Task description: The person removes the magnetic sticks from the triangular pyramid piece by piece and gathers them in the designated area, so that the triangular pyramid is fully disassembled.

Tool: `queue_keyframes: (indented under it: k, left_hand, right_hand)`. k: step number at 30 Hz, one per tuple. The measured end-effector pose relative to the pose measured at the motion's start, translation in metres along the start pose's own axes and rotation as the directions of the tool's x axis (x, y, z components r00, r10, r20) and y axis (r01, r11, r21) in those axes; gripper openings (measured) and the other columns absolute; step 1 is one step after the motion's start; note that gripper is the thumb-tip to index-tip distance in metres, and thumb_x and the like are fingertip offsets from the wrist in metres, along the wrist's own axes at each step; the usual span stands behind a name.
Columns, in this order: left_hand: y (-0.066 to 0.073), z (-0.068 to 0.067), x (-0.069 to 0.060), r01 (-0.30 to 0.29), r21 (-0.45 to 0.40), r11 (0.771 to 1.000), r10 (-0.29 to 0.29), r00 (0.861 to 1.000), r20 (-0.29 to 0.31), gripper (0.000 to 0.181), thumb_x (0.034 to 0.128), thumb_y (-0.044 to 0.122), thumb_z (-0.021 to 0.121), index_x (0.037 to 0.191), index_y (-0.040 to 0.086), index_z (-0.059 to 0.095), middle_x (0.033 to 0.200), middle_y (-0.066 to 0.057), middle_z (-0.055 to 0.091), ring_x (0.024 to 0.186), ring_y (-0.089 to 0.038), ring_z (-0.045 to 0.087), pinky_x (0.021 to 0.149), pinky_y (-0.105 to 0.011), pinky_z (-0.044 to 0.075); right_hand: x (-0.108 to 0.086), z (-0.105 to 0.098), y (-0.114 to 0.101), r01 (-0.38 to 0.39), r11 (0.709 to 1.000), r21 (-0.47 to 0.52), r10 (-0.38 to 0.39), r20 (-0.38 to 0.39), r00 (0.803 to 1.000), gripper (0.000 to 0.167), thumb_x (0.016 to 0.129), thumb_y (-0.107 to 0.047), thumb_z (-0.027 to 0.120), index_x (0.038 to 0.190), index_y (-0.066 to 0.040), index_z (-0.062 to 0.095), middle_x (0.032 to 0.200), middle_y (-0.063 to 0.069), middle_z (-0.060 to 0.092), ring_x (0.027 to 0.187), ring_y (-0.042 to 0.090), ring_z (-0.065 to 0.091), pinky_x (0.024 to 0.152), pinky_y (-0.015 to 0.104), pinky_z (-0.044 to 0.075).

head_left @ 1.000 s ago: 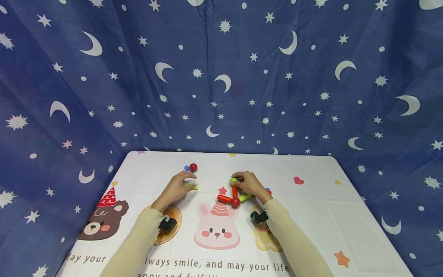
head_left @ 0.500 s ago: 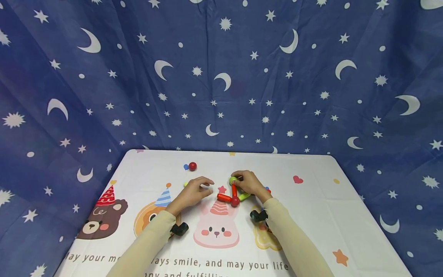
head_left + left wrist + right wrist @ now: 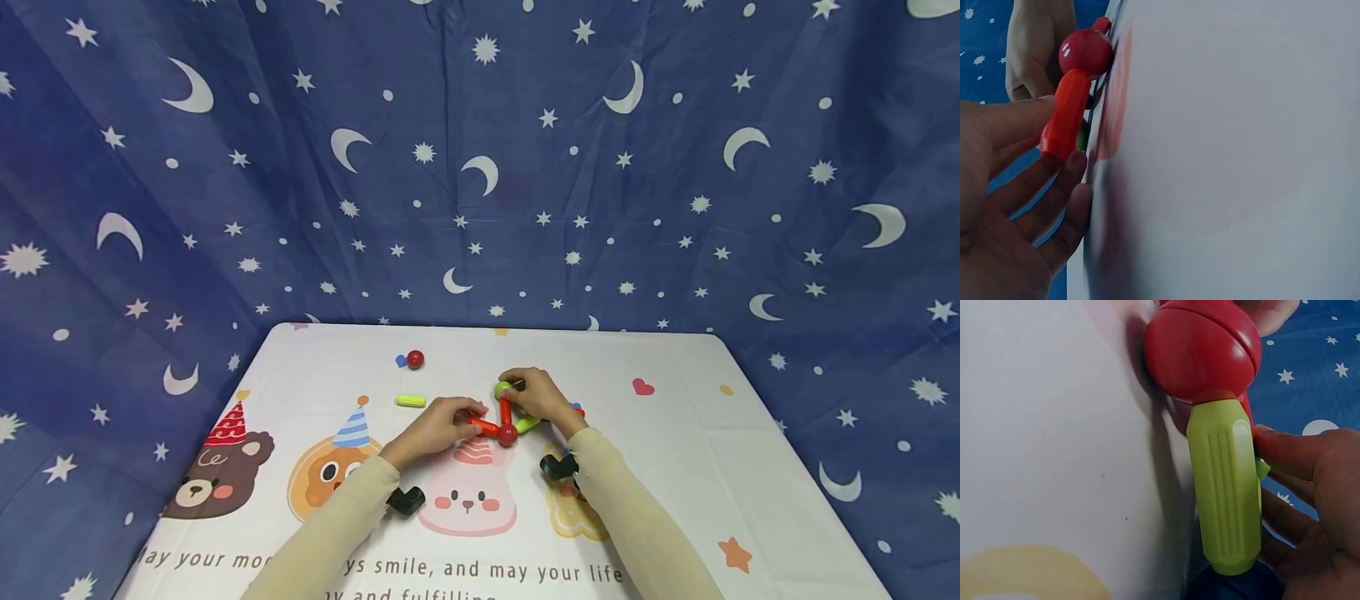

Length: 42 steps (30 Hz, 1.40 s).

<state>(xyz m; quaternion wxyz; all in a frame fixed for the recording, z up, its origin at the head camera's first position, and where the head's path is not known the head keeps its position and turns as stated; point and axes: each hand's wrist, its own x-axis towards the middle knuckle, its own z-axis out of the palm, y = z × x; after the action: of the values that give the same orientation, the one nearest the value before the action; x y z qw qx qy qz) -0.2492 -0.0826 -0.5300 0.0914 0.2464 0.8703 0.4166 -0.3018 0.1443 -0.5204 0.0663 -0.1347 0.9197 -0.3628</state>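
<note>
A person's left hand (image 3: 444,427) pinches a red stick (image 3: 1065,115), joined to a red ball (image 3: 1087,53), between thumb and fingers; the right hand (image 3: 542,396) grips a green ball (image 3: 503,389), as before. The left reached in past a yellow-green stick (image 3: 410,401), now uncovered.

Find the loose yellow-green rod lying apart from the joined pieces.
In the head view, the yellow-green rod lies left of centre on the white tablecloth, between the left hand and the red ball farther back.
</note>
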Motion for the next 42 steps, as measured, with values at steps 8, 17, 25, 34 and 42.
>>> queue_keyframes:
  k: [8,17,25,34,42]
  left_hand:
    - [-0.001,0.005,0.002,0.011,0.022,1.0,-0.011,1.0,0.005,0.022,0.0892,0.017,0.072,0.112,0.016,0.071,0.107,0.002,0.07,0.088,-0.01,0.057,0.082,-0.027,0.047]
    - [-0.001,0.005,0.003,0.016,0.006,1.0,-0.016,1.0,0.008,0.018,0.0898,0.016,0.071,0.108,0.017,0.072,0.101,0.003,0.069,0.084,-0.01,0.057,0.078,-0.024,0.047]
    - [-0.001,0.006,0.003,0.02,0.036,0.999,-0.02,1.0,0.002,0.018,0.0895,0.017,0.072,0.108,0.017,0.072,0.105,0.002,0.07,0.086,-0.01,0.057,0.081,-0.027,0.047]
    - [-0.001,0.005,0.001,0.019,0.047,0.999,-0.019,1.0,-0.003,0.017,0.0891,0.017,0.072,0.106,0.019,0.072,0.106,0.001,0.07,0.086,-0.01,0.056,0.082,-0.028,0.047]
    - [-0.001,0.005,0.0,0.02,0.04,0.999,-0.02,1.0,0.0,0.019,0.0884,0.018,0.073,0.107,0.018,0.072,0.107,0.0,0.07,0.087,-0.011,0.056,0.083,-0.029,0.046]
  right_hand:
    - [-0.002,-0.001,0.001,0.013,1.0,0.026,-0.012,-0.039,0.999,0.026,0.088,-0.02,0.074,0.113,-0.013,0.072,0.106,0.004,0.073,0.097,0.021,0.067,0.089,0.038,0.054]
    - [-0.021,-0.006,-0.007,0.024,0.998,0.061,-0.011,-0.193,0.981,0.019,0.09,-0.019,0.071,0.108,-0.013,0.072,0.107,0.007,0.073,0.107,0.027,0.065,0.098,0.048,0.049]
    - [-0.048,-0.006,-0.012,0.076,0.994,0.077,-0.056,-0.242,0.969,0.016,0.089,-0.017,0.073,0.104,-0.012,0.073,0.097,0.002,0.073,0.095,0.02,0.067,0.094,0.045,0.051]
    - [-0.071,0.001,-0.015,0.084,0.994,0.07,-0.067,-0.222,0.973,0.02,0.083,-0.017,0.078,0.103,-0.014,0.074,0.098,0.0,0.073,0.095,0.02,0.066,0.088,0.043,0.053]
    - [-0.076,0.009,-0.011,0.089,0.996,-0.01,-0.09,-0.175,0.981,0.024,0.078,-0.016,0.083,0.101,-0.014,0.076,0.103,-0.004,0.073,0.102,0.019,0.065,0.093,0.043,0.052]
